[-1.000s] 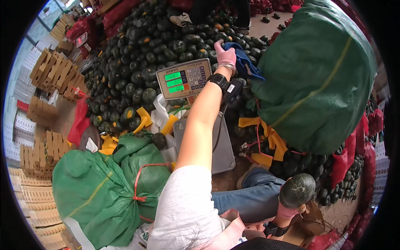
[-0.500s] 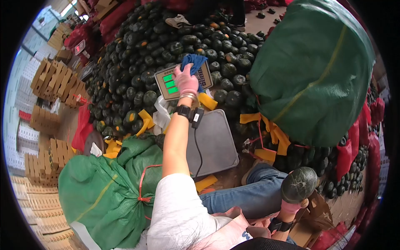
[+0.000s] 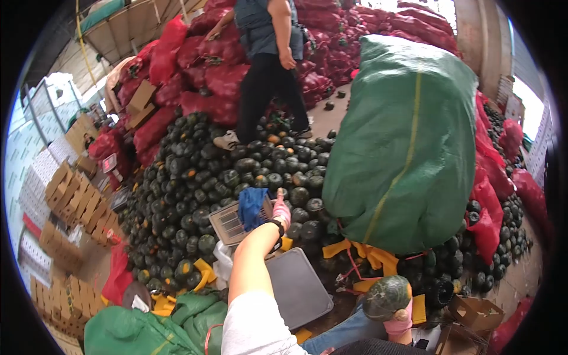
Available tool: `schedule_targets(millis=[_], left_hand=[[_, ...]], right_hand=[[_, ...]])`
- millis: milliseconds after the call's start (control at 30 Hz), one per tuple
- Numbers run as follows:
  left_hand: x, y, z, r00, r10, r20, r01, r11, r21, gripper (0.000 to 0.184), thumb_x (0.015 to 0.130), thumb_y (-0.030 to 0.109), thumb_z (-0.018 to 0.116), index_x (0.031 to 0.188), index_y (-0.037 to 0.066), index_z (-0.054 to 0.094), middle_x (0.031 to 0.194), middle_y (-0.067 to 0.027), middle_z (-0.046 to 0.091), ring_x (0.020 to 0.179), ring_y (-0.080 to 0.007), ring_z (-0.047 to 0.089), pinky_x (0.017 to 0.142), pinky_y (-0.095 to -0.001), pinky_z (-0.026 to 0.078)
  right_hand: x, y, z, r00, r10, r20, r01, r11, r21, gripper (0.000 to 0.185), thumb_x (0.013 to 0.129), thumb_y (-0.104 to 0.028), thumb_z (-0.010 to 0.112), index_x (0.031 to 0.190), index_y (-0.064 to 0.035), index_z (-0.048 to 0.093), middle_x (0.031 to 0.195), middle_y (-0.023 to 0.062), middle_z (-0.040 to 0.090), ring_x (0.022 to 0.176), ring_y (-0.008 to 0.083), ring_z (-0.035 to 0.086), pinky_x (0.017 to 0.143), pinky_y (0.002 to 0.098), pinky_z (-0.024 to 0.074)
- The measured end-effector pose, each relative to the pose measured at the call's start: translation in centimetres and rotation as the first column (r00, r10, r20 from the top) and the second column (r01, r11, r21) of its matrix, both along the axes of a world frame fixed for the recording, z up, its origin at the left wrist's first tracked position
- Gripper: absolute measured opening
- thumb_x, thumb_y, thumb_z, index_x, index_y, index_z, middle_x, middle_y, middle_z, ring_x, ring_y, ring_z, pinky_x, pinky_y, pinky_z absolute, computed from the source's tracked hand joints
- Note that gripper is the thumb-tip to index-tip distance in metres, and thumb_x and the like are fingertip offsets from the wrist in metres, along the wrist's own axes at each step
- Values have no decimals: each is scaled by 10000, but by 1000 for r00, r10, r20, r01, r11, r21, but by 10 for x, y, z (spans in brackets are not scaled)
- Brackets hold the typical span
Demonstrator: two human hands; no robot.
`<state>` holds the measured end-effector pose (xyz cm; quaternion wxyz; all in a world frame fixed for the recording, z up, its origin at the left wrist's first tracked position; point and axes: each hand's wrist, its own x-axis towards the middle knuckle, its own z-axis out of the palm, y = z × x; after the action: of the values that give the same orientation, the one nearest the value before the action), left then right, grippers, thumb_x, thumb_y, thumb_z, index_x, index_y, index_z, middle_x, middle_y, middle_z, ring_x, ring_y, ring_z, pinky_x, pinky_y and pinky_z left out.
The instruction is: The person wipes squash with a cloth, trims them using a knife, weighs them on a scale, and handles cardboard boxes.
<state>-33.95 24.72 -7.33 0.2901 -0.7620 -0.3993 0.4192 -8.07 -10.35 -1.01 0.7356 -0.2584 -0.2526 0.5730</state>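
Observation:
My left hand (image 3: 283, 213), in a pink glove, is at the right edge of the scale's display unit (image 3: 223, 225), a finger or thumb sticking up and nothing visible in its grip. A blue cloth (image 3: 252, 208) hangs over the display, just left of this hand. Low at the right, my right hand (image 3: 400, 322), also in a pink glove, grips a dark green pumpkin (image 3: 384, 299) with an orange patch from below. Between my arms lies the scale's grey weighing platform (image 3: 297, 289), with nothing on it.
A large heap of pumpkins (image 3: 177, 189) spreads beyond the scale. A full green sack (image 3: 402, 142) stands at the right, another green sack (image 3: 130, 331) at the lower left. A person (image 3: 269, 71) walks past red mesh sacks (image 3: 213, 77). Cardboard boxes (image 3: 74, 192) line the left.
My view has tilted up. My left hand has let go of the blue cloth and moved right of it. The display's green panels no longer show lit. My right hand still holds the pumpkin.

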Motion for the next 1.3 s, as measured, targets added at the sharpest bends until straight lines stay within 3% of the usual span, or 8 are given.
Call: schedule_targets(millis=[233, 467, 667, 867, 900, 1033, 1133, 1300], left_hand=[[4, 1, 11, 987, 111, -112, -121, 989, -86, 478, 830, 430, 531, 1154, 91, 627, 1128, -98, 626, 1118, -390, 529, 1008, -725, 39], [-3, 28, -8, 986, 160, 37, -155, 982, -105, 324, 811, 236, 575, 1053, 39, 667, 1048, -148, 647, 1075, -450, 532, 995, -755, -10], [8, -4, 34, 954, 299, 4, -298, 950, -90, 376, 858, 285, 558, 1205, 151, 610, 1217, -25, 597, 1256, -303, 434, 1018, -716, -49], [-36, 47, -39, 948, 149, 282, -206, 960, 188, 303, 863, 217, 442, 909, 96, 716, 1041, -148, 647, 1069, -301, 547, 1063, -667, 76], [-30, 45, -43, 932, 258, 255, -310, 932, 190, 387, 962, 306, 315, 1113, 174, 645, 1219, -10, 585, 1170, -200, 472, 1116, -579, 9], [-8, -4, 23, 945, 279, 171, -298, 950, 97, 548, 912, 358, 383, 1397, 102, 368, 1480, -53, 302, 1407, -252, 145, 1116, -564, -3], [3, -42, 25, 786, 5, 619, -15, 1000, 10, 781, 659, 492, 685, 1260, 28, 506, 1347, -174, 426, 1311, -324, 308, 1051, -590, 195], [54, -157, 45, 121, 658, 743, 640, 520, -565, 725, 875, 455, 556, 1399, 24, 299, 1384, -182, 379, 1287, -261, 367, 1061, -383, 304]], right_hand=[[5, 3, 1, 997, 82, -3, -82, 997, 9, 836, 516, -192, 874, 1220, -7, 462, 1125, 150, 592, 980, 275, 615, 860, 413, 519], [-6, 4, 14, 1000, -13, -26, 11, 998, -68, 886, 460, -220, 864, 1183, 35, 420, 1070, 136, 589, 952, 226, 608, 848, 334, 493], [-4, 1, 18, 1000, 2, 24, 0, 997, -76, 889, 458, -238, 867, 1179, 34, 425, 1063, 136, 593, 952, 226, 607, 847, 336, 494], [1, -1, 10, 998, 0, -55, -4, 998, -63, 879, 466, -208, 867, 1190, 25, 426, 1085, 145, 585, 962, 240, 607, 847, 361, 501], [2, -2, 8, 997, -8, -75, 3, 998, -69, 878, 468, -204, 867, 1192, 24, 425, 1089, 146, 584, 963, 243, 607, 847, 366, 502], [8, -10, -8, 996, 0, -92, 5, 999, 52, 794, 556, -150, 836, 1237, 16, 463, 1129, 176, 592, 997, 312, 607, 870, 460, 512], [11, -9, -19, 991, 39, -131, -23, 993, 117, 783, 565, -165, 822, 1239, 18, 467, 1140, 177, 589, 1003, 316, 605, 882, 462, 505], [-3, 2, 12, 999, 14, -31, -15, 999, -40, 889, 500, -216, 869, 1221, 12, 402, 1101, 128, 573, 985, 235, 595, 867, 362, 494]])
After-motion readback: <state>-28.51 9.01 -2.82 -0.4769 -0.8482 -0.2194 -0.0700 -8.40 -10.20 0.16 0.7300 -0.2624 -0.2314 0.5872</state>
